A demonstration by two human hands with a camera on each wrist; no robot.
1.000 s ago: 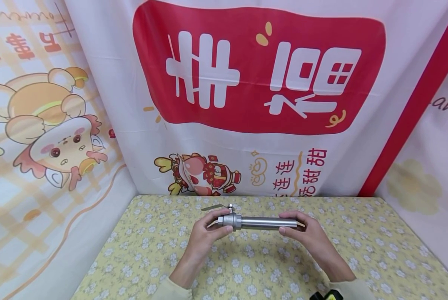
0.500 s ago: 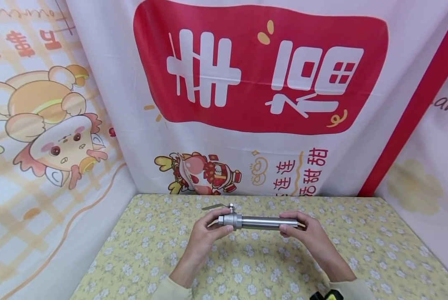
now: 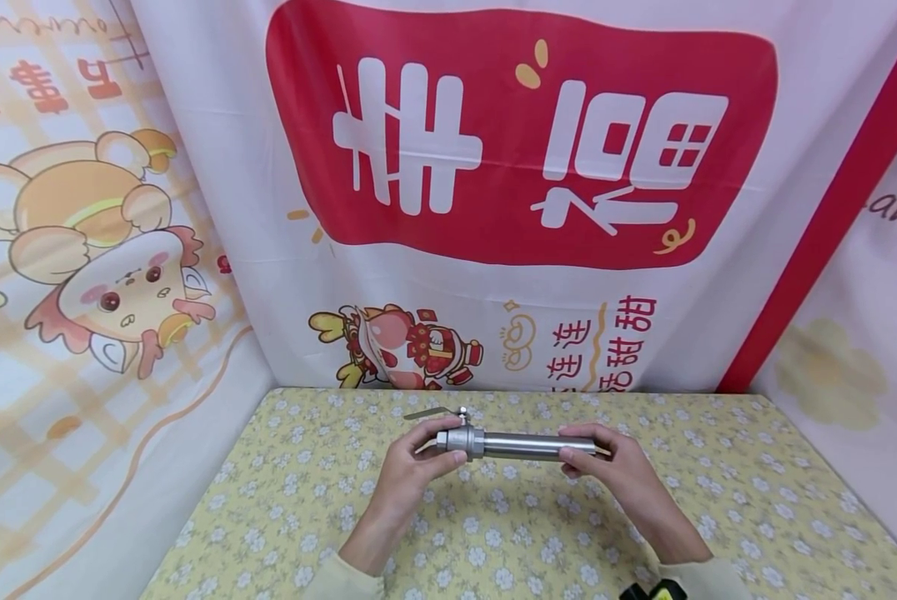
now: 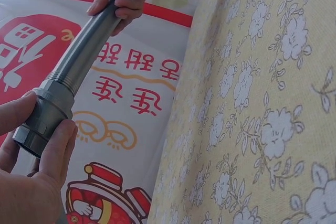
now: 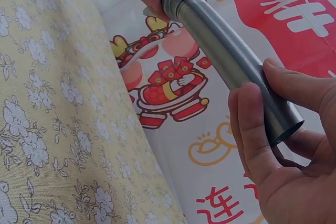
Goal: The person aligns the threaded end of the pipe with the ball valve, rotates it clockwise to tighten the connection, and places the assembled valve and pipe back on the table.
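A grey metal ball valve is held by my left hand, thumb in front and fingers behind its body. Its thin lever handle sticks out to the left above the fingers. A straight steel pipe runs from the valve's hex end to the right, level in the head view. My right hand grips the pipe near its far end between thumb and fingers. In the left wrist view, threads show where the pipe meets the valve. The right wrist view shows the pipe's hollow open end.
Below the hands lies a table with a yellow floral cloth. A white and red printed curtain hangs behind its far edge, and patterned sheets flank both sides. A black and yellow object sits at the right wrist.
The fingers of my right hand shift slightly around the pipe's end. The valve, the pipe and my left hand stay nearly where they were.
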